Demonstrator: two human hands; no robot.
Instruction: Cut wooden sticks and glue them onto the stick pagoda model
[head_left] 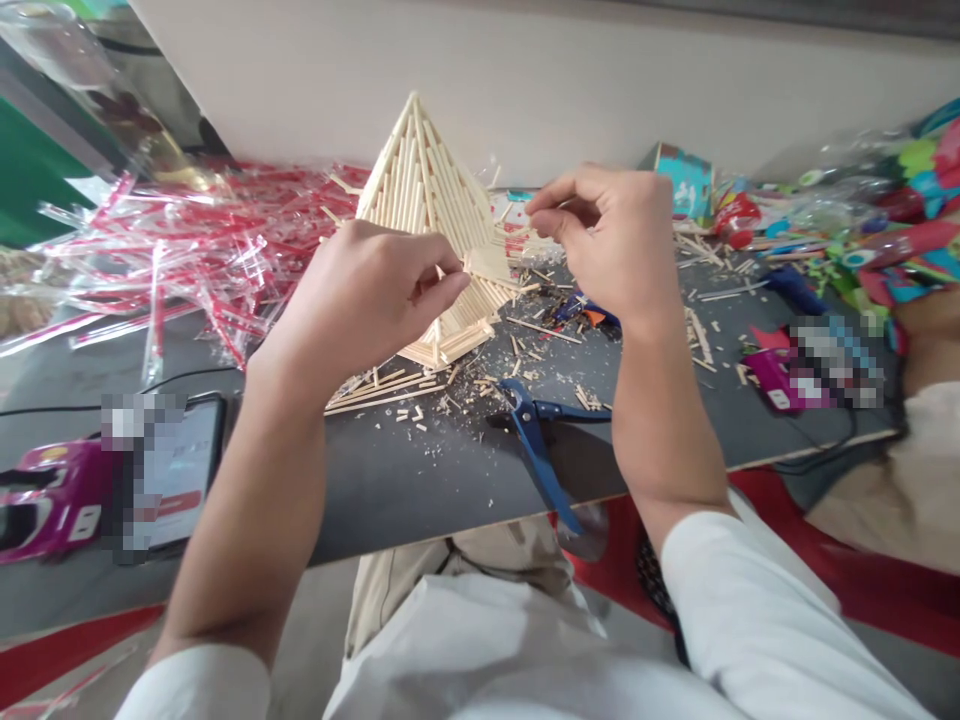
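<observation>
A pale pyramid built of thin wooden sticks [409, 190] stands upright on the dark table. In front of its lower part is my left hand [375, 285], thumb and forefinger pinched together; anything between them is too small to tell. It hides part of the pyramid's left side. To the right of the pyramid, my right hand [611, 235] is raised, its fingertips closed in a pinch. What they hold, if anything, I cannot make out. Blue-handled pliers [532, 430] lie below the hands, near the table's front edge.
Red-and-clear plastic wrappers [202, 250] pile up at the left. A phone [176, 470] lies at the front left. Stick scraps [525, 350] litter the table [390, 490]. At the right are a teal box [684, 180], colourful packages [915, 220] and a magenta device [784, 380]; a person sits beyond.
</observation>
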